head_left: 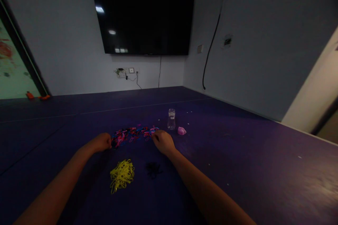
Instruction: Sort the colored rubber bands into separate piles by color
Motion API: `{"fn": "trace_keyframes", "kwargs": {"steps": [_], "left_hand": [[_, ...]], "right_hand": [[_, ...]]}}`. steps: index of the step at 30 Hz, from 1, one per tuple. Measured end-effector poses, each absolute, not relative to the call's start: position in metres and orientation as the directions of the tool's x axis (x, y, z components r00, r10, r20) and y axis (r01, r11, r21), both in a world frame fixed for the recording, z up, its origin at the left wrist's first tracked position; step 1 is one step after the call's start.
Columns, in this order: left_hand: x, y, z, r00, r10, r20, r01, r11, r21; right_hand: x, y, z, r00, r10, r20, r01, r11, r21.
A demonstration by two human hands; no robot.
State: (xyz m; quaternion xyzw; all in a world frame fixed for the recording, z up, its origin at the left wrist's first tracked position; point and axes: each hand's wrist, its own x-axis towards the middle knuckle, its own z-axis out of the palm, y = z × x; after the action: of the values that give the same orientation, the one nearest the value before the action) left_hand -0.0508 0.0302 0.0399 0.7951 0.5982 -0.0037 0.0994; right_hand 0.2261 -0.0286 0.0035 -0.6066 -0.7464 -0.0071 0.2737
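A long heap of mixed pink, red, blue and black rubber bands [133,134] lies on the purple surface. My left hand [102,141] is closed at the heap's left end, by some dark bands; what its fingers pinch is too small to make out. At the right end my right hand [163,141] is also closed, fingers curled down beside pink bands, their tips partly hidden. Nearer to me lies a pile of yellow rubber bands [122,174]. To its right is a small pile of black rubber bands [153,169].
Beyond my right hand stands a clear, uncapped bottle [171,119]. A pink cap [181,130] sits next to it. White scraps dot the purple surface [237,154]. A television [145,17] hangs on the far wall, and a black cable [212,42] runs down the right wall.
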Motion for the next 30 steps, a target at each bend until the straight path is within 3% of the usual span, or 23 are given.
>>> {"fn": "trace_keyframes", "kwargs": {"steps": [11, 19, 30], "left_hand": [[-0.047, 0.029, 0.055, 0.317, 0.949, -0.007, 0.914, -0.303, 0.268], [-0.048, 0.028, 0.052, 0.29, 0.951, -0.109, 0.947, -0.269, 0.176], [-0.043, 0.031, 0.04, 0.236, 0.97, -0.053, 0.967, -0.229, 0.114]], "right_hand": [[0.227, -0.028, 0.002, -0.129, 0.893, 0.431, 0.907, 0.282, -0.312], [0.227, -0.027, 0.003, -0.115, 0.907, 0.405, 0.913, 0.257, -0.316], [0.226, -0.028, 0.004, -0.106, 0.91, 0.4, 0.912, 0.249, -0.325]]}}
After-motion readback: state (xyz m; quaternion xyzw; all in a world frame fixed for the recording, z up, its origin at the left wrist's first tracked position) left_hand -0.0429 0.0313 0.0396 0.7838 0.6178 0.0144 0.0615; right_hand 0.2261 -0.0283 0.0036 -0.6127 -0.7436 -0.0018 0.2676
